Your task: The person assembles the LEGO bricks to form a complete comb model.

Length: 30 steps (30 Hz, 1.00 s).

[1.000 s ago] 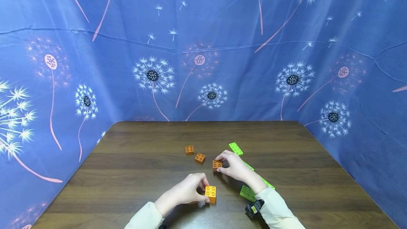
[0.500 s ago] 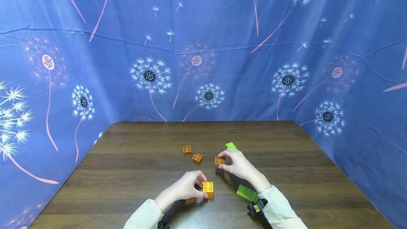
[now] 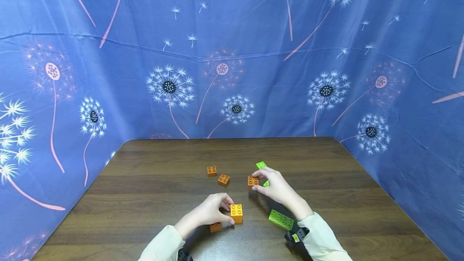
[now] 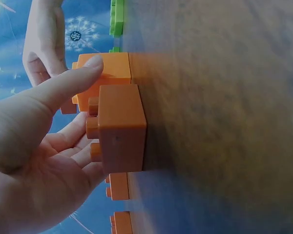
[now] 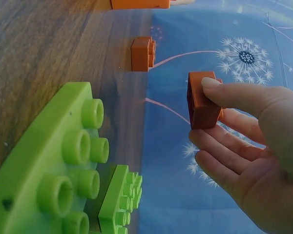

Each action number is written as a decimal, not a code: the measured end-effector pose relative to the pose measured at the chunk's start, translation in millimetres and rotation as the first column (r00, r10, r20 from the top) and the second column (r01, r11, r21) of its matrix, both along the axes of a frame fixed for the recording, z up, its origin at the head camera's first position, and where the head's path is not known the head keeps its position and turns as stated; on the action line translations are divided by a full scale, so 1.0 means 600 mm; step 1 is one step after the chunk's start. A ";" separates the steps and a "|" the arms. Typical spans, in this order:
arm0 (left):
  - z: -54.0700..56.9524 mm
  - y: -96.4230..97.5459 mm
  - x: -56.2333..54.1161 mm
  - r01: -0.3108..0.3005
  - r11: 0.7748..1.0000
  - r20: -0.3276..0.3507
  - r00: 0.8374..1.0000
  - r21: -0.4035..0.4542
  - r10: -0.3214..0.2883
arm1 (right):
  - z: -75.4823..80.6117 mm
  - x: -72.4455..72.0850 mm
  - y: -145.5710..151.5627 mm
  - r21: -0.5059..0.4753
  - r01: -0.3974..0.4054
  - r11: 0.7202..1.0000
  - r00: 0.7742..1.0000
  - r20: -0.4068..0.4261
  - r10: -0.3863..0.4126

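My left hand [image 3: 212,211] grips a yellow-orange two-by-two brick [image 3: 236,213] between thumb and fingers, low over the table or on it; I cannot tell which. A brown-orange brick [image 3: 216,227] stands beside that hand, and in the left wrist view this brown-orange brick [image 4: 123,129] covers part of the fingers. Farther off, my right hand [image 3: 276,188] pinches another brown-orange brick [image 3: 253,181]. The right wrist view has this held brick [image 5: 204,100] off the table, with the thumb on one side and fingers on the other.
Two more brown-orange bricks, a left one [image 3: 212,170] and a right one [image 3: 223,180], lie farther back on the wooden table [image 3: 163,164]. A green brick [image 3: 281,219] lies near my right wrist. Behind the right hand another green brick [image 3: 261,165] is partly hidden. A blue curtain [image 3: 275,75] surrounds the table.
My right hand has moved right and a little away with its brick. The left hand has shifted slightly away, and the brown-orange brick beside it shows more. The head view has turned slightly right.
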<state>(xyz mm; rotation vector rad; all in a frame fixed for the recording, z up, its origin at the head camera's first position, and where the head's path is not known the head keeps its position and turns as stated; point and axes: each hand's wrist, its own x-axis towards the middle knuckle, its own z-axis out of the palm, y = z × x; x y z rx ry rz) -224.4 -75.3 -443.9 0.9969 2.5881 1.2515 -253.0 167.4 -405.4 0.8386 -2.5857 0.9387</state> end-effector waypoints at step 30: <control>-0.007 -0.001 -0.011 -0.034 0.998 0.071 0.997 0.051 0.031 | 0.020 0.039 0.000 -0.018 -0.024 1.000 1.000 0.012 0.024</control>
